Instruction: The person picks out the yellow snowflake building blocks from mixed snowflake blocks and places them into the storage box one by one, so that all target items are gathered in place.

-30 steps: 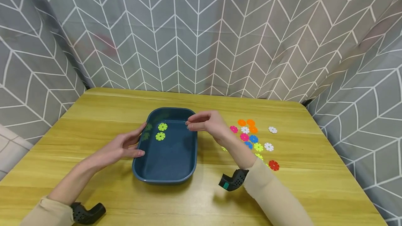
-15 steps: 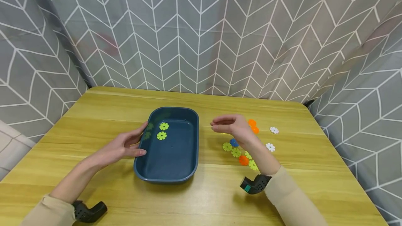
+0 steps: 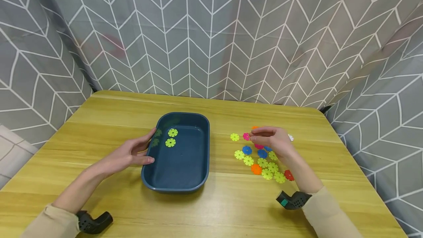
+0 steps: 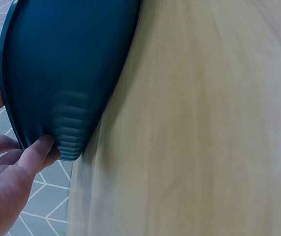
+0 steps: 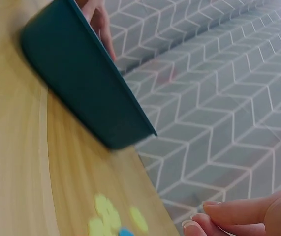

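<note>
A deep blue plastic tray rests on the table left of the middle, with two yellow-green notched discs on its floor. My left hand holds the tray's left rim, thumb over the edge and fingertips against the outer wall, as the left wrist view shows. To the right lie several loose notched discs, yellow-green, blue, pink, orange, white and red. Over their far part hovers my right hand, thumb and fingers brought loosely together by a pink disc. Nothing shows between its fingertips in the right wrist view.
The wooden table ends at the back against a grey curtain with white chevron lines. Curtains also hang at both sides. A black wrist camera sits by the left cuff, another wrist camera by the right one.
My right hand has moved from the tray's right rim rightward over the loose discs, uncovering some at the near side. My left hand keeps its place on the tray.
</note>
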